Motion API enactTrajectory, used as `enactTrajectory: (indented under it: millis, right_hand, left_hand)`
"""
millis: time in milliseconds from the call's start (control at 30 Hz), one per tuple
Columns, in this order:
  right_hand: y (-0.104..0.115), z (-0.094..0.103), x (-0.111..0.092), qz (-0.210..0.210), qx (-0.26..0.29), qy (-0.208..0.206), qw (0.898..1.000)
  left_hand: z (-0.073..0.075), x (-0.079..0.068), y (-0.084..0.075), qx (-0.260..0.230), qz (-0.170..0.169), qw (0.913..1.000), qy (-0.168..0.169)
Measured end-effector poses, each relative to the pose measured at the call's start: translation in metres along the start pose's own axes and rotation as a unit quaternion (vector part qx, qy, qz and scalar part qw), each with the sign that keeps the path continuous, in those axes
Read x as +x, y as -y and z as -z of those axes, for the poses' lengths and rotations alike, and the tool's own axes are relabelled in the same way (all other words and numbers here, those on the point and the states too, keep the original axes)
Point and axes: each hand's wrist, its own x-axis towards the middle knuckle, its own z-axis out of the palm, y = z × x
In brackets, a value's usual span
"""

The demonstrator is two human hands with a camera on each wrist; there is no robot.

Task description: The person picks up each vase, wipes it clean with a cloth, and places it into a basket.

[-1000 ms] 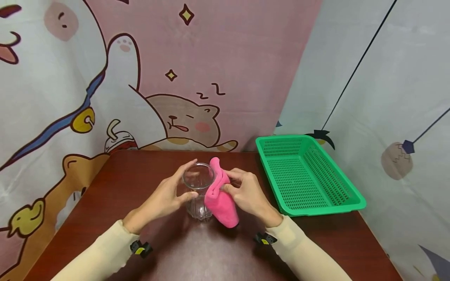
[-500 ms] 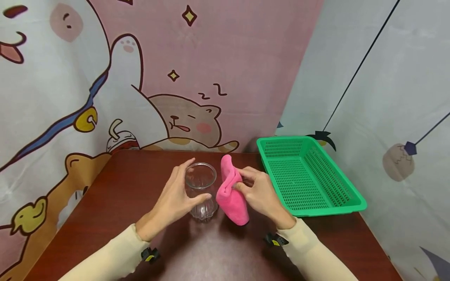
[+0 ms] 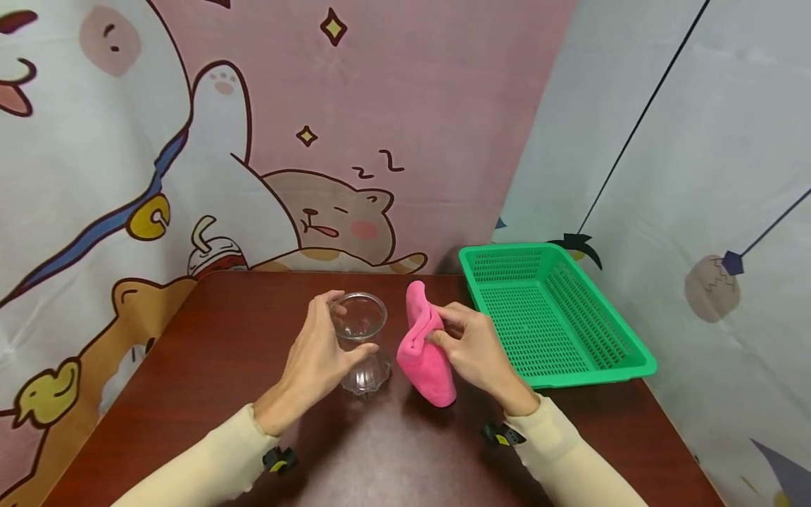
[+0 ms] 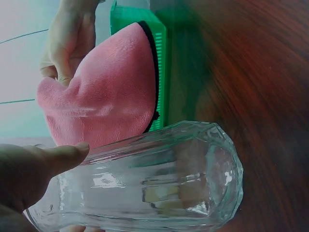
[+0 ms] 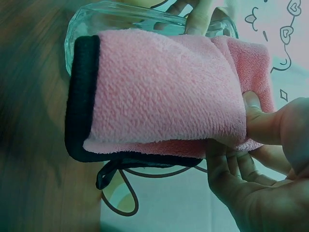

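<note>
A clear, ribbed glass vase point(image 3: 364, 366) stands upright on the dark red table. My left hand point(image 3: 315, 360) holds it around the upper part, the thumb on the near side and the fingers behind the rim; the left wrist view shows the thumb point(image 4: 67, 157) along the glass wall. To the right of the vase, my right hand point(image 3: 474, 348) pinches a folded pink cloth point(image 3: 427, 366) between thumb and fingers. A black edge and a small black loop show on the cloth point(image 5: 164, 92) in the right wrist view. In the head view a gap separates cloth and vase.
A green plastic basket point(image 3: 633, 362) with slotted sides sits at the right of the table point(image 3: 241, 338). Behind the table hangs a printed cartoon backdrop point(image 3: 431, 105). Black straps sit at both sleeve cuffs.
My right hand has drawn the pink cloth away from the vase's side to the right. The vase has stayed nearly in place, while my left hand has shifted slightly around it.
</note>
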Motion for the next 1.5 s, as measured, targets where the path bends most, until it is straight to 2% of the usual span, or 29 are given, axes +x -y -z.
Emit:
enactTrajectory:
  millis: [200, 467, 667, 900, 1133, 1300, 1500]
  right_hand:
    - [-0.001, -0.001, 0.0, 0.008, -0.003, 0.004, 1.0]
    - [0.003, 0.003, 0.001, 0.005, -0.013, 0.003, 1.0]
    - [0.004, 0.003, 0.002, 0.022, -0.021, 0.012, 0.999]
    - [0.006, -0.003, 0.007, 0.042, -0.039, 0.031, 0.998]
    - [0.01, -0.01, 0.014, 0.042, -0.038, 0.052, 0.997]
    - [0.01, -0.016, 0.018, 0.032, -0.042, 0.066, 0.996]
    - [0.011, -0.026, 0.021, 0.017, -0.009, 0.091, 0.996]
  left_hand:
    - [0.005, 0.001, 0.01, -0.052, -0.026, 0.9983, 0.007]
    - [0.013, 0.005, 0.018, -0.056, -0.063, 0.9957, 0.038]
    - [0.017, 0.01, 0.021, -0.075, -0.097, 0.99, 0.07]
    - [0.018, 0.013, 0.022, -0.114, -0.099, 0.9815, 0.118]
    - [0.017, 0.015, 0.025, -0.14, -0.104, 0.9737, 0.146]
    - [0.018, 0.015, 0.025, -0.147, -0.108, 0.9711, 0.154]
    - [0.016, 0.013, 0.028, -0.139, -0.114, 0.9741, 0.137]
